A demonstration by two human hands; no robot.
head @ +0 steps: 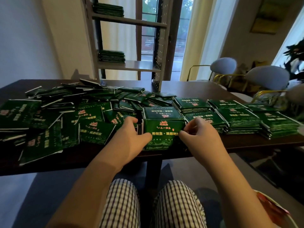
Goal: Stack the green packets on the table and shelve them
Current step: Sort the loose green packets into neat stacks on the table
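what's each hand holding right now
Left hand: grips the left side of the green packet stack.
Right hand: pinches the stack's right edge.

Home dining room, curtains (195, 38), padded chairs (267, 78)

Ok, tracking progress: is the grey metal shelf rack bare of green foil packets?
No: one green packet stack sits on the rack's upper shelf, another lower down.

Two grey chairs (267, 77) (gold frames), pale curtains (194, 38), dark plant (296, 53)
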